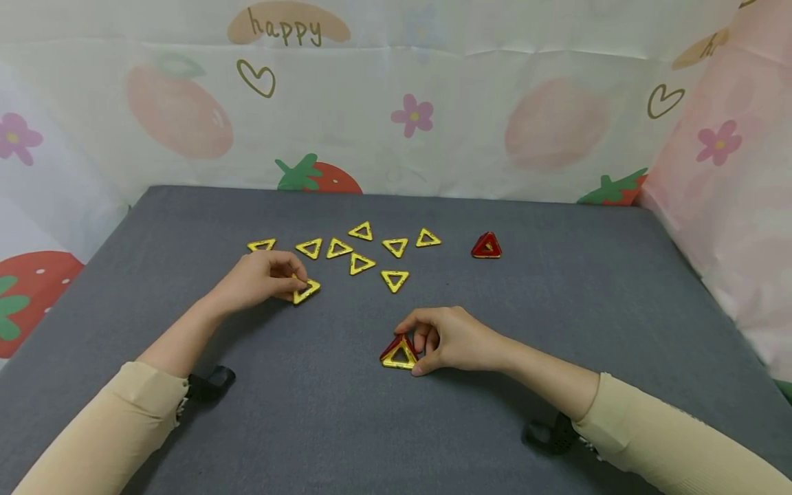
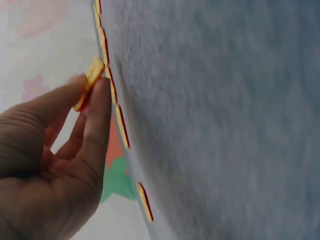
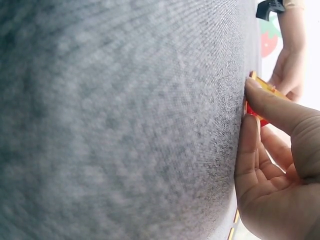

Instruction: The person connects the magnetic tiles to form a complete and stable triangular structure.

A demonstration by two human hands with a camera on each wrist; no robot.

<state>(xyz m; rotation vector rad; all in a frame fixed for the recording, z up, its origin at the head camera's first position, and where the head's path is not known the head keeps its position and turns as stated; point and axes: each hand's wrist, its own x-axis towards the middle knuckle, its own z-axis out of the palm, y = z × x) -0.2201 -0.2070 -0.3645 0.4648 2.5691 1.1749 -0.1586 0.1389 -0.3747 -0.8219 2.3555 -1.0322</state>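
My left hand (image 1: 262, 276) pinches a yellow triangular magnetic tile (image 1: 307, 295) between thumb and fingertips, at the left of the loose tiles. In the left wrist view this tile (image 2: 94, 70) is tilted and raised off the cloth, with red showing along one side. Nearer the front, my right hand (image 1: 458, 338) grips a small pyramid (image 1: 399, 364) from its right side. Its front face is yellow and the sides behind are red. In the right wrist view thumb and fingers hold the pyramid (image 3: 257, 118) at the cloth; part of it is hidden behind them.
Several loose yellow triangular tiles (image 1: 394, 289) lie scattered across the middle back of the grey cloth-covered table (image 1: 594, 289). To their right stands a red pyramid (image 1: 487, 256). A printed curtain (image 1: 470, 75) hangs behind the table.
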